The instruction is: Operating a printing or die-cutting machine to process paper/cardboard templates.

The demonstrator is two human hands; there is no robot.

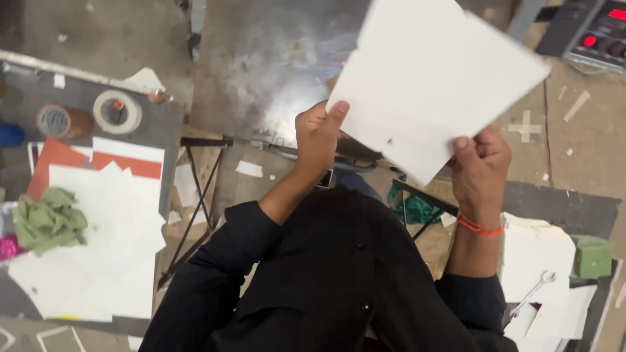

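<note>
I hold a white cut sheet of card [433, 78] up in front of me with both hands, over the bare metal worktop [261, 72] that lies farther off. My left hand [317, 140] is clenched on the sheet's near left edge, thumb stretched up along the card and the other fingers curled behind it. My right hand [480, 166] pinches the near right edge, fingers folded over the front, with an orange band [479, 227] round the wrist. The sheet is tilted, its far right corner pointing toward a grey machine panel with red lights [596, 29] at the far right of the scene. It has a stepped outline and a small dark mark near its lower middle. Both my sleeves are black. On the side table to my left lies a stack of white sheets [98, 248] with a crumpled green cloth [49, 218] on its left part, an orange sheet [59, 160] showing beneath, and two rolls of tape, one brown [62, 122] and one pale [117, 111], farther back. To my right, near, are more white sheets [535, 254] with a metal spanner [536, 290] lying on them and a green block [592, 255] just beside them.
</note>
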